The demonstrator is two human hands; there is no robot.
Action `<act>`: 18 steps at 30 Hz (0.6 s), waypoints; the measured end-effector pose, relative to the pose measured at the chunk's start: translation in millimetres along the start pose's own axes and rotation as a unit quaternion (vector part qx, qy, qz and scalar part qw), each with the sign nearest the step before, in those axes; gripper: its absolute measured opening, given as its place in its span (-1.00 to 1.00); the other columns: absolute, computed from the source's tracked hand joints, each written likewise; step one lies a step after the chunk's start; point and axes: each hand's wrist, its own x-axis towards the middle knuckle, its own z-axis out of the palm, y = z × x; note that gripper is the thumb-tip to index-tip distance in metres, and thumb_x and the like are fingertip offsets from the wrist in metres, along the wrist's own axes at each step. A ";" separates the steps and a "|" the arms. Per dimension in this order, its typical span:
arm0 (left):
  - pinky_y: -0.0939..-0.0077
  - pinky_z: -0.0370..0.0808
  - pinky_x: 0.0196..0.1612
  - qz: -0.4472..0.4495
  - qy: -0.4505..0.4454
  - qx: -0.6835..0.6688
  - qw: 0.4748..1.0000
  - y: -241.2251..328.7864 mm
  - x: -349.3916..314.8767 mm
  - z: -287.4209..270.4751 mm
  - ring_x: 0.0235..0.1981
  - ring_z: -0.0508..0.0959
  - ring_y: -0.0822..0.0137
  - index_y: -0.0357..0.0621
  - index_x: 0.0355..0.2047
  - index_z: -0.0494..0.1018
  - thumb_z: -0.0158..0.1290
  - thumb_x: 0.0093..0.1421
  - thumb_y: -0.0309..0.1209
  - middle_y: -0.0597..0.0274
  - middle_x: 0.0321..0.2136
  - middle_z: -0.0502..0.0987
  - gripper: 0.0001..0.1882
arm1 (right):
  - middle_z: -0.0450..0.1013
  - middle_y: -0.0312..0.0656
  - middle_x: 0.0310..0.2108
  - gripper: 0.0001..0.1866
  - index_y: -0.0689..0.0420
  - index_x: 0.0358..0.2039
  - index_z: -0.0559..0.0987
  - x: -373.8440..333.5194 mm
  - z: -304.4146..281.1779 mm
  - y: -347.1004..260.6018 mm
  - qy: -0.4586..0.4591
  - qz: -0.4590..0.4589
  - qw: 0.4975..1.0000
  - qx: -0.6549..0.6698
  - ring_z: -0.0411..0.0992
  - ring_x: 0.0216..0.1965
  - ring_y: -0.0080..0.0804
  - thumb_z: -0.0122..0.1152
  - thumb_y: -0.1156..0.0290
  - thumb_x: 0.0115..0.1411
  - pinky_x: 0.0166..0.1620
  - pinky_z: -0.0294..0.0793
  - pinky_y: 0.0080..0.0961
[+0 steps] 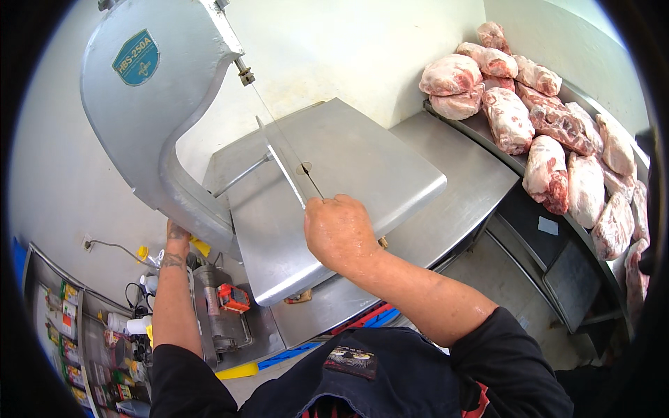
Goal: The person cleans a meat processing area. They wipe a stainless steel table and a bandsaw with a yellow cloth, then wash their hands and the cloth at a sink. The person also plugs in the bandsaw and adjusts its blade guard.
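Note:
A grey meat band saw (150, 111) stands in front of me, its thin upright blade (268, 104) running down to a round insert in the steel saw table (376, 153). My right hand (341, 233) is closed in a fist over the table, close to the lower end of the flat guide plate (282, 164). A thin dark line runs from the insert to the fist; whether it is a slot or something held, I cannot tell. My left hand (177, 231) reaches to the lower side of the saw's column, its fingers hidden there.
Many large pale-red meat pieces (509, 118) are piled on a metal counter at the right. Below the saw table sit a motor (216, 306) and a red-orange box (233, 297). Shelves with packets (70, 327) stand at the lower left. A steel bench (460, 174) extends rightward.

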 end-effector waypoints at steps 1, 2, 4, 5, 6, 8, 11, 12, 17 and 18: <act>0.25 0.44 0.05 -0.008 0.004 -0.008 1.000 0.5 -0.9 0.6 0.02 0.50 0.23 -0.08 0.20 0.35 0.04 0.31 -0.13 0.23 0.01 0.51 -0.48 | 0.44 -0.09 -0.67 -0.86 0.15 -0.57 0.51 -0.1 -0.2 -0.1 0.001 -0.003 1.000 0.000 0.43 -0.53 -0.15 0.22 0.45 0.10 -0.36 0.45 -0.21; 0.25 0.44 0.05 -0.020 0.019 -0.005 1.000 1.1 -1.8 1.5 0.02 0.50 0.23 -0.08 0.20 0.35 0.04 0.31 -0.13 0.22 0.01 0.51 -0.49 | 0.45 -0.09 -0.67 -0.86 0.16 -0.57 0.51 -0.1 -0.4 0.0 0.001 -0.003 1.000 0.000 0.43 -0.53 -0.14 0.22 0.45 0.10 -0.36 0.45 -0.22; 0.25 0.44 0.05 -0.026 0.020 -0.004 0.999 2.4 -2.7 3.3 0.02 0.50 0.22 -0.08 0.20 0.35 0.03 0.32 -0.13 0.21 0.01 0.51 -0.49 | 0.45 -0.08 -0.67 -0.86 0.16 -0.57 0.52 0.1 -1.0 0.0 0.002 -0.004 1.000 -0.003 0.43 -0.53 -0.14 0.22 0.45 0.10 -0.36 0.45 -0.22; 0.25 0.44 0.06 -0.034 0.027 0.008 0.999 3.1 -2.7 4.0 0.01 0.50 0.22 -0.08 0.20 0.35 0.02 0.32 -0.13 0.20 0.01 0.51 -0.49 | 0.46 -0.08 -0.67 -0.86 0.16 -0.57 0.52 0.5 -1.1 0.0 0.002 -0.006 1.000 -0.005 0.43 -0.53 -0.14 0.22 0.45 0.10 -0.36 0.45 -0.22; 0.24 0.44 0.06 -0.033 0.025 -0.006 0.999 3.9 -2.4 4.7 0.02 0.50 0.21 -0.08 0.20 0.35 0.02 0.32 -0.12 0.20 0.01 0.51 -0.48 | 0.46 -0.08 -0.67 -0.86 0.16 -0.57 0.52 0.6 -1.2 0.0 -0.003 -0.003 1.000 -0.007 0.43 -0.53 -0.14 0.22 0.44 0.10 -0.36 0.45 -0.22; 0.24 0.43 0.07 -0.039 0.027 -0.013 0.999 5.4 -1.6 6.0 0.03 0.49 0.21 -0.08 0.20 0.35 0.01 0.32 -0.11 0.19 0.01 0.51 -0.48 | 0.47 -0.08 -0.66 -0.86 0.16 -0.57 0.52 0.6 -1.3 -0.1 -0.010 -0.003 1.000 -0.010 0.44 -0.53 -0.14 0.22 0.44 0.10 -0.36 0.45 -0.21; 0.24 0.43 0.08 -0.055 0.049 -0.044 0.996 8.6 -1.8 9.0 0.05 0.48 0.21 -0.07 0.21 0.34 0.01 0.32 -0.08 0.19 0.03 0.50 -0.46 | 0.46 -0.08 -0.67 -0.86 0.16 -0.57 0.52 0.0 -0.9 -0.2 -0.005 -0.001 1.000 -0.011 0.44 -0.53 -0.14 0.21 0.45 0.10 -0.37 0.45 -0.21; 0.25 0.42 0.08 -0.044 0.038 -0.046 0.997 10.0 -2.6 10.6 0.06 0.48 0.22 -0.07 0.22 0.34 0.01 0.32 -0.07 0.20 0.04 0.50 -0.45 | 0.46 -0.08 -0.67 -0.86 0.15 -0.57 0.51 -0.3 -0.6 -0.2 0.000 0.002 1.000 -0.012 0.44 -0.53 -0.15 0.21 0.45 0.10 -0.37 0.45 -0.21; 0.33 0.43 -0.04 -0.033 0.057 -0.070 0.995 19.2 -10.0 20.3 -0.13 0.50 0.26 -0.11 0.04 0.46 0.04 0.30 -0.16 0.22 -0.15 0.53 -0.60 | 0.42 -0.09 -0.70 -0.84 0.14 -0.59 0.49 -1.2 0.9 1.3 0.011 -0.008 1.000 -0.013 0.44 -0.55 -0.15 0.21 0.45 0.10 -0.39 0.45 -0.22; 0.33 0.43 -0.04 -0.033 0.059 -0.057 0.996 20.7 -11.5 21.5 -0.12 0.50 0.26 -0.11 0.04 0.45 0.05 0.30 -0.16 0.22 -0.14 0.53 -0.60 | 0.42 -0.10 -0.70 -0.84 0.14 -0.59 0.48 -1.5 1.1 1.6 0.006 -0.005 1.000 -0.014 0.44 -0.55 -0.15 0.21 0.45 0.10 -0.40 0.45 -0.22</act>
